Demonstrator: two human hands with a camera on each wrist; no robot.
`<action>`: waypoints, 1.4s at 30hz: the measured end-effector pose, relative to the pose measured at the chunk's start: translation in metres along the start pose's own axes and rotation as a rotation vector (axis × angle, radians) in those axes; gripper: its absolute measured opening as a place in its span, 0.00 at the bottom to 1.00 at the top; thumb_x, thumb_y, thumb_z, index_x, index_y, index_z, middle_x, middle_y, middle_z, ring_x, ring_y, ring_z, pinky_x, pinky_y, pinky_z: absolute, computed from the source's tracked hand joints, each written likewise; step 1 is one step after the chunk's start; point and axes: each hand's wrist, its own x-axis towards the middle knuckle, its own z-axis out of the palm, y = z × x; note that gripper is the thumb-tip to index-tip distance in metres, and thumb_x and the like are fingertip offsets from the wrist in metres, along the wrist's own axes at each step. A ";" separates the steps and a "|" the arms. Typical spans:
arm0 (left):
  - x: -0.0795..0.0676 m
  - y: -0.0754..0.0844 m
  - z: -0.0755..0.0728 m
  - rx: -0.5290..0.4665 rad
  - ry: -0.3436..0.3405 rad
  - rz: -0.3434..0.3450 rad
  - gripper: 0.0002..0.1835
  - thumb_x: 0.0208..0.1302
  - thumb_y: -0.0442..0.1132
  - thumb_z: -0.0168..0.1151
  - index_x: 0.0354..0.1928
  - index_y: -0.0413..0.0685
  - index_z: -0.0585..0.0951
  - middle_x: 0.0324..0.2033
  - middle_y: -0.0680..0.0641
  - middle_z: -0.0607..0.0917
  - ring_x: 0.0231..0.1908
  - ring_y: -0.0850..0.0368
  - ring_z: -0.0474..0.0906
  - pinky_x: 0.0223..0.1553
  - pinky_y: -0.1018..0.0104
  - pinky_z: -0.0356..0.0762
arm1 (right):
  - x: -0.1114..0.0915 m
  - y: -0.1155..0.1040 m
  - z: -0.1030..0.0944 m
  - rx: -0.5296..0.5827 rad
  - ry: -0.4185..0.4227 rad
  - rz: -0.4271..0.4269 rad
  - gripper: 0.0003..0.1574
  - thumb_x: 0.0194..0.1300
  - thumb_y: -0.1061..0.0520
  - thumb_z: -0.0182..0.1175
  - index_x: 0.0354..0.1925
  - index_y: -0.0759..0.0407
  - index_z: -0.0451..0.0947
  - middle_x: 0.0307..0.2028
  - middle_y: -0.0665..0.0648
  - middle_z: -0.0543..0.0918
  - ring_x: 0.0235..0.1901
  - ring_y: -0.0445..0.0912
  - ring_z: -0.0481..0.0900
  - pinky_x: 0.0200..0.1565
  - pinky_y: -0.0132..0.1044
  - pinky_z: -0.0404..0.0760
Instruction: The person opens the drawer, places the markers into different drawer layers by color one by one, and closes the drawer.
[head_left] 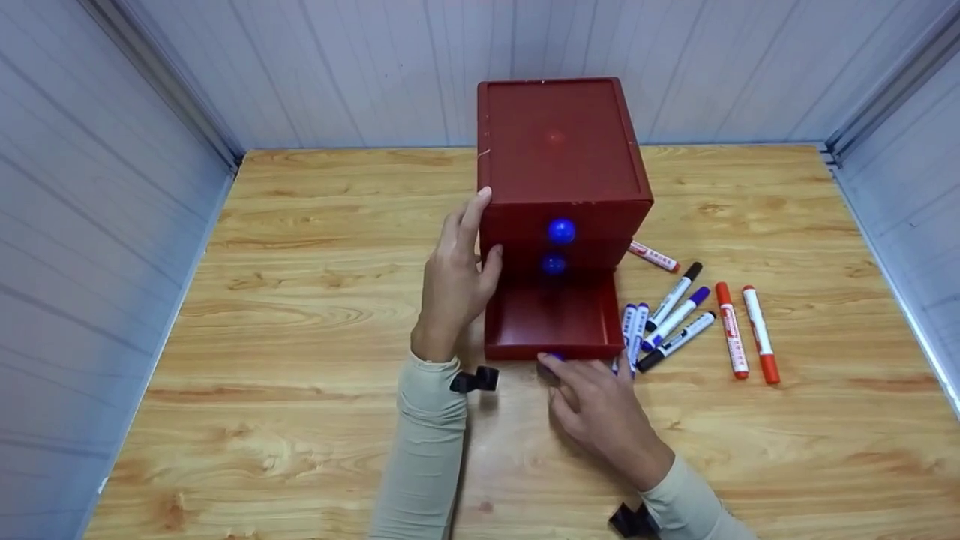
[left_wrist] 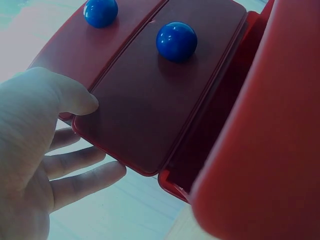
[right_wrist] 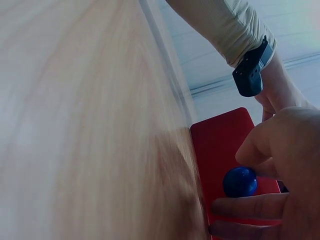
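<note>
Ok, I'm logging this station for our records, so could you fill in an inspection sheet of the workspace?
Surface: wood-grain table.
Job's things: red drawer cabinet upright; bottom drawer pulled out, the two drawers above apparently shut.
Clutter: loose markers, some bunched together, right of the cabinet.
Left hand: thumb on the cabinet's front, fingers along its left side.
Right hand: at the bottom drawer's blue knob; whether it grips, I cannot tell.
Cables: nothing seen.
Surroundings: pale panelled walls, back and both sides.
</note>
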 end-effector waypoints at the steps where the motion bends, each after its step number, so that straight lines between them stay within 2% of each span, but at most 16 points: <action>1: 0.000 0.000 0.000 -0.001 -0.001 0.002 0.38 0.66 0.33 0.62 0.75 0.58 0.60 0.58 0.39 0.75 0.33 0.49 0.79 0.30 0.62 0.80 | -0.001 0.000 0.000 -0.006 -0.006 -0.001 0.31 0.61 0.54 0.69 0.64 0.44 0.79 0.45 0.48 0.88 0.50 0.49 0.81 0.59 0.80 0.52; 6: -0.001 0.000 0.001 0.003 -0.001 0.010 0.38 0.65 0.33 0.61 0.75 0.59 0.60 0.57 0.39 0.76 0.33 0.51 0.78 0.30 0.63 0.80 | -0.004 -0.002 0.001 -0.052 -0.013 -0.025 0.32 0.62 0.51 0.68 0.65 0.45 0.78 0.48 0.50 0.87 0.51 0.51 0.81 0.59 0.79 0.52; 12: -0.001 -0.001 0.000 0.000 0.004 0.001 0.38 0.66 0.33 0.61 0.75 0.59 0.60 0.58 0.40 0.76 0.35 0.52 0.78 0.32 0.64 0.81 | -0.007 -0.003 0.002 -0.104 -0.001 -0.063 0.34 0.61 0.50 0.67 0.66 0.44 0.77 0.44 0.50 0.86 0.47 0.50 0.81 0.59 0.79 0.55; 18: -0.002 -0.002 0.000 0.000 0.003 -0.013 0.38 0.66 0.34 0.62 0.75 0.58 0.60 0.60 0.40 0.75 0.30 0.51 0.77 0.29 0.65 0.80 | -0.008 -0.005 0.002 -0.118 -0.019 -0.068 0.35 0.62 0.49 0.66 0.67 0.44 0.76 0.44 0.49 0.86 0.49 0.49 0.80 0.60 0.77 0.54; 24: -0.002 -0.003 0.000 0.003 0.006 -0.006 0.39 0.64 0.33 0.64 0.75 0.56 0.60 0.60 0.39 0.75 0.39 0.52 0.80 0.32 0.66 0.82 | -0.010 -0.004 0.001 -0.120 0.012 -0.104 0.35 0.61 0.49 0.67 0.66 0.45 0.77 0.42 0.50 0.86 0.48 0.48 0.81 0.61 0.76 0.54; 28: -0.002 -0.002 0.001 -0.001 -0.004 -0.006 0.39 0.65 0.33 0.64 0.75 0.57 0.60 0.60 0.39 0.75 0.40 0.52 0.80 0.33 0.67 0.82 | -0.012 -0.004 0.000 -0.112 0.023 -0.107 0.34 0.60 0.50 0.67 0.66 0.46 0.77 0.43 0.50 0.86 0.47 0.48 0.81 0.60 0.76 0.55; 35: -0.001 -0.001 0.001 -0.006 -0.011 -0.006 0.40 0.64 0.32 0.63 0.75 0.57 0.59 0.58 0.39 0.75 0.32 0.50 0.79 0.32 0.65 0.82 | -0.015 -0.007 -0.004 -0.105 0.011 -0.099 0.34 0.60 0.49 0.68 0.65 0.46 0.78 0.46 0.50 0.86 0.51 0.50 0.81 0.59 0.77 0.55; 42: 0.000 -0.002 0.000 -0.010 -0.001 -0.004 0.40 0.63 0.31 0.64 0.74 0.57 0.60 0.57 0.40 0.76 0.35 0.51 0.79 0.33 0.66 0.82 | -0.017 -0.010 -0.007 -0.103 -0.025 -0.084 0.32 0.61 0.47 0.68 0.64 0.46 0.78 0.47 0.51 0.87 0.50 0.50 0.81 0.59 0.78 0.55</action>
